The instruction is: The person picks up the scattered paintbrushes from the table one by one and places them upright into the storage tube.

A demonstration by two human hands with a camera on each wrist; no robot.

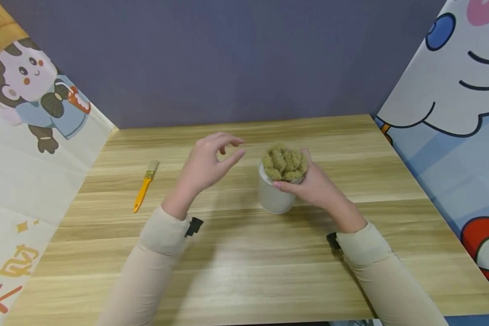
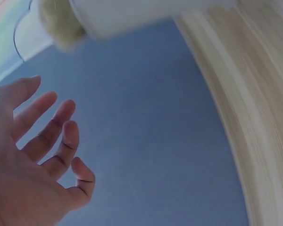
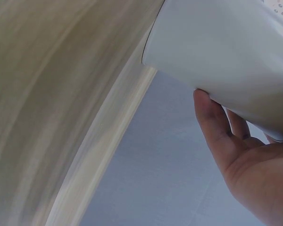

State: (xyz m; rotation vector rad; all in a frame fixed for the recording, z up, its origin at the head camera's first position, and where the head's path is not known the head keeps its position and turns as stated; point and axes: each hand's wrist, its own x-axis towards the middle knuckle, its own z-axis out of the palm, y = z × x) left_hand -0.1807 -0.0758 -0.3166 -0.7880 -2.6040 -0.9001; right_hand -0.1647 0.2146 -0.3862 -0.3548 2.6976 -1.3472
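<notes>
A white cylindrical pot (image 1: 275,199) stands right of the table's middle, topped by a bumpy, olive-green tuft like a moss plant (image 1: 284,162). My right hand (image 1: 319,183) grips the pot near its rim, thumb across the front and fingers round the far side. In the right wrist view, fingertips press against the pot's smooth wall (image 3: 217,47). To the left of the pot, my left hand (image 1: 208,160) hovers over the table with nothing in it, fingers loosely bent and thumb apart. The left wrist view shows its palm and spread fingers (image 2: 52,134).
A paintbrush (image 1: 143,188) with a yellow-orange handle and pale bristles lies on the left of the wooden table (image 1: 248,285). Behind the table rises a dark grey-blue panel (image 1: 244,63). Cartoon-printed sheets hang at the left (image 1: 28,172) and right (image 1: 464,136).
</notes>
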